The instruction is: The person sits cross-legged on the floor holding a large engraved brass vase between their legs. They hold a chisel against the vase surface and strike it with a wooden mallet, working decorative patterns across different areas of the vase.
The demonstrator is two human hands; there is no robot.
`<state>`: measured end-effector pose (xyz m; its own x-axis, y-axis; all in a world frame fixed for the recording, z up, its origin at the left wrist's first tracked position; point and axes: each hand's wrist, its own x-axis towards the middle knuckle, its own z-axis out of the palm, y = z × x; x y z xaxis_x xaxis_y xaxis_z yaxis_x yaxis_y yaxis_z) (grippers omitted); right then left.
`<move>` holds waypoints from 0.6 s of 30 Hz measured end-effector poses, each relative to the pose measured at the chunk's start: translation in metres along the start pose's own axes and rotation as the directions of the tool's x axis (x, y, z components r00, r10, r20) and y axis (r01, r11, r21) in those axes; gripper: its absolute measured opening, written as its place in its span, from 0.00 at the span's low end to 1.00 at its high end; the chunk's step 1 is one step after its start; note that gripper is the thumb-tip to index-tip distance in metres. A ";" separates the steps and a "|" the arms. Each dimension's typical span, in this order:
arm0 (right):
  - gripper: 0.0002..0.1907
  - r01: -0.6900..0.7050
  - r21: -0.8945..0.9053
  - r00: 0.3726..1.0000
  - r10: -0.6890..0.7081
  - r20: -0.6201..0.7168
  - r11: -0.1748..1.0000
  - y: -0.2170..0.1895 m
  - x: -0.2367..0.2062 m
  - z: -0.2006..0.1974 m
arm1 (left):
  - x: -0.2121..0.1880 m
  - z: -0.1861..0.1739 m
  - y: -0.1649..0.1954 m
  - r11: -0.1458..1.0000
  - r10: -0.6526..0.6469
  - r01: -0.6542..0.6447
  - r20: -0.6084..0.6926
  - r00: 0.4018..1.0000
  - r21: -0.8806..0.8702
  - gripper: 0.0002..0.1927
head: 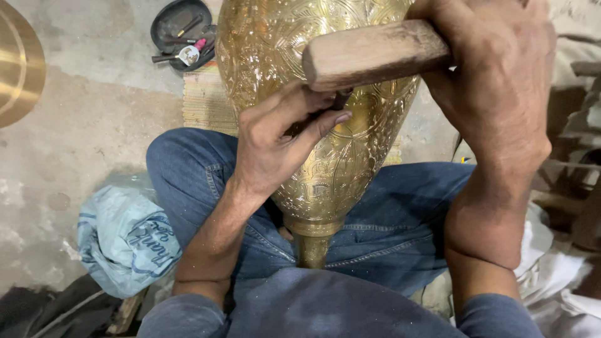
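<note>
Brass vessel (325,125), one, engraved all over, propped between denim-clad knees, narrow neck toward the lap, wide body running off the top edge. Concrete floor bare toward the left edge; right edge crowded with pale cloth and dark scrap. One blue printed bag (125,241) beside the left knee. One wooden mallet (372,53) gripped shut in the right hand (498,94), head lying across the vessel. Left hand (275,138) pinched closed on one small dark chisel (341,99), tip against the brass. One black tray (181,28) of small tools near the top edge.
</note>
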<state>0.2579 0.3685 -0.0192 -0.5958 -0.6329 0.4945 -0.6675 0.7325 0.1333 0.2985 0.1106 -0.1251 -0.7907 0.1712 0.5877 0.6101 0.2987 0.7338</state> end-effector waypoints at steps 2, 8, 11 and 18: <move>0.17 -0.018 -0.019 1.000 0.018 -0.005 1.000 0.003 0.000 -0.006 | 0.006 0.000 0.006 1.000 0.021 -0.021 0.007 1.000 0.010 0.12; 0.16 -0.139 0.171 0.990 0.134 0.040 0.975 0.001 0.016 -0.018 | 0.012 -0.004 0.013 0.994 -0.037 0.036 -0.005 0.999 -0.102 0.16; 0.16 -0.145 0.148 0.988 0.136 0.070 0.978 0.001 0.014 -0.018 | 0.009 -0.007 0.014 1.000 -0.012 0.012 0.012 1.000 -0.005 0.16; 0.10 -0.260 0.331 0.965 0.230 0.128 0.907 -0.015 0.016 -0.021 | 0.013 -0.009 0.020 0.998 -0.063 0.062 0.014 0.998 0.026 0.17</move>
<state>0.2678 0.3531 0.0046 -0.7854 -0.4744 0.3977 -0.5985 0.7459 -0.2922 0.3014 0.1105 -0.0998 -0.8281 0.1651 0.5357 0.5581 0.3330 0.7600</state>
